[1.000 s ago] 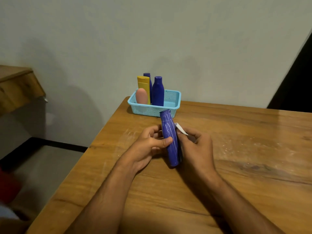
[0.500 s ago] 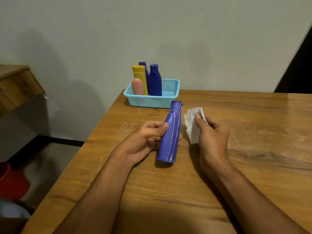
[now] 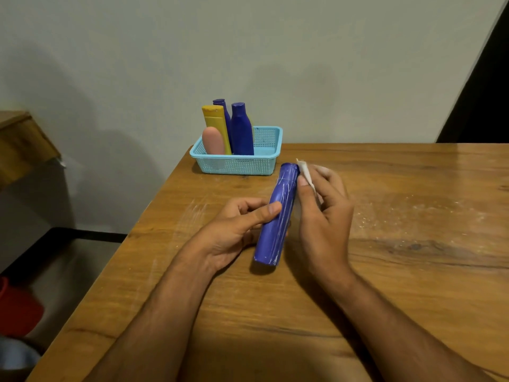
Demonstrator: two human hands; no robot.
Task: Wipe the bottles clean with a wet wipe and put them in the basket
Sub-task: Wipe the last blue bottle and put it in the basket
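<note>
Here, mid-frame: my left hand (image 3: 234, 232) grips the purple bottle (image 3: 276, 216), thumb pressed across its front, the other fingers curled round behind. Bottle tilted, base toward me and low, cap end pointing up-frame toward the basket; whether the base touches the wood I cannot tell. White streaks run along its side.

My right hand (image 3: 322, 216) sits just right of the bottle, thumb and fingers pinching the white wet wipe (image 3: 305, 173), which lies against the bottle near its cap.

Around: light blue mesh basket (image 3: 242, 164) at upper centre, near the table's far left corner, close to the wall (image 3: 275, 51). Four bottles stand in its left part: yellow bottle (image 3: 216, 119), pink bottle (image 3: 212, 140) in front of it, dark blue bottle (image 3: 241, 128) to their right, another blue one (image 3: 221, 104) half hidden behind. Basket's right part shows bare mesh. Cap of the held bottle is near the basket's front right corner, not touching.

Edges: wooden table (image 3: 399, 230) drops off along the left diagonal, with my left forearm near that edge. Open wood stretches to the right, dusted with pale smears. Wooden ledge (image 3: 22, 144) at left, something red (image 3: 16, 310) on the floor, lower left
</note>
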